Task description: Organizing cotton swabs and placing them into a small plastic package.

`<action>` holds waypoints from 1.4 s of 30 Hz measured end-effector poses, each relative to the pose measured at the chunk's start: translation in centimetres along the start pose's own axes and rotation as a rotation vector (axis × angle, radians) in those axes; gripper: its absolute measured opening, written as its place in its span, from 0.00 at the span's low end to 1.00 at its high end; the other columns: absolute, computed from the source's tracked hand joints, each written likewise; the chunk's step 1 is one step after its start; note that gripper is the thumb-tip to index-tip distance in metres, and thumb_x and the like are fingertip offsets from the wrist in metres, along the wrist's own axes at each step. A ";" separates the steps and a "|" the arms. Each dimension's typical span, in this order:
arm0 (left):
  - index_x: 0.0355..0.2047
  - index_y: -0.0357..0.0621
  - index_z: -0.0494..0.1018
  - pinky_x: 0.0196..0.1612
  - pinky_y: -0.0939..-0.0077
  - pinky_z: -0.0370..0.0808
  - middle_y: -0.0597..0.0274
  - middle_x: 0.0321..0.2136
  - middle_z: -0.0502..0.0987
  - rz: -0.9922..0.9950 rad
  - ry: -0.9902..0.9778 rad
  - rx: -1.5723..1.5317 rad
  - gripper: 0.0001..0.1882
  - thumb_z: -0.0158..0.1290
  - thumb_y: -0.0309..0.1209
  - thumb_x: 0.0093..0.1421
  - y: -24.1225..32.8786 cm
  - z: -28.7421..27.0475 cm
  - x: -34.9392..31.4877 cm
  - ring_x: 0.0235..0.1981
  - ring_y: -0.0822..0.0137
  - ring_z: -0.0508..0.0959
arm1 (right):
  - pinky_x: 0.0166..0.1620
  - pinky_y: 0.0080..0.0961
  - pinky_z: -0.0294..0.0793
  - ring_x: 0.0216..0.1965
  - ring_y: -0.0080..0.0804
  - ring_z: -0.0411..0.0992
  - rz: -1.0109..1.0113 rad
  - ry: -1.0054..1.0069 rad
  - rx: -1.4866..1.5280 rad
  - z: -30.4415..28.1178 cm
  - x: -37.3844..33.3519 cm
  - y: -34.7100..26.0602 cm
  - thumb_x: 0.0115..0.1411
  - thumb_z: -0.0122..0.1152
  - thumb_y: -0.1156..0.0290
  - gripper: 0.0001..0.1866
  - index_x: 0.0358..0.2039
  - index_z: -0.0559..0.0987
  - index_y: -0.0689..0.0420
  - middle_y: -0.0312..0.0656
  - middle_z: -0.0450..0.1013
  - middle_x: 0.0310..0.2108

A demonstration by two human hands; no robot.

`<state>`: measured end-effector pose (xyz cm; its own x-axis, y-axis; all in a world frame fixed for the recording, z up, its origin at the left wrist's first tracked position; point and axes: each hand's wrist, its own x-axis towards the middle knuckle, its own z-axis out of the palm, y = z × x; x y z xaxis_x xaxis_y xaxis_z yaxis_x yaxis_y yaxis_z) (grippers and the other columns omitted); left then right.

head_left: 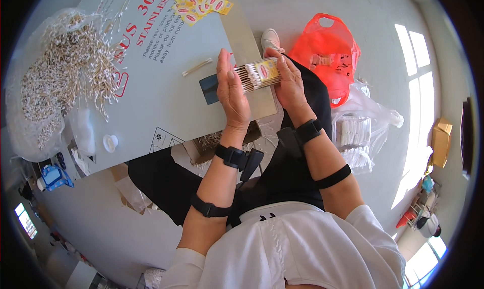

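Note:
A pack of cotton swabs [247,79] with a yellow-and-white card [266,70] at one end lies between my hands, above the table's right edge. Around the card end, my right hand [291,84] grips it, thumb on the near side. My left hand [233,98] stands upright with fingers stretched out, its palm side against the other swab ends. To the left of that hand lie a small dark blue rectangle [208,89] and a few loose swabs [197,67] on the grey table [166,95].
A clear bag of loose cotton swabs [58,77] spills across the table's left side. Yellow cards [201,4] are scattered at the far edge. A white cap [110,142] sits near the front. On the floor at right are a red plastic bag [325,52] and a clear bag of white packs [354,132].

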<state>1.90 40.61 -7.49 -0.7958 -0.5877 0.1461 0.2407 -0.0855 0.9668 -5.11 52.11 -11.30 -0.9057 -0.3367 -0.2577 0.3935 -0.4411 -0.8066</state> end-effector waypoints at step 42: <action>0.49 0.39 0.71 0.50 0.57 0.72 0.49 0.48 0.71 0.062 0.266 1.728 0.27 0.63 0.34 0.50 6.1 -28.0 16.3 0.51 0.48 0.69 | 0.45 0.38 0.65 0.41 0.42 0.66 -0.713 -0.305 -1.328 11.4 -1.0 3.1 0.49 0.64 0.76 0.08 0.29 0.74 0.55 0.38 0.69 0.39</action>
<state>5.98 8.01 -5.09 -0.6619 -0.6760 0.3239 -0.6928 0.7167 0.0799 -1.16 41.66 -7.45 -0.7077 -0.6094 0.3575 -0.6640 0.4009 -0.6311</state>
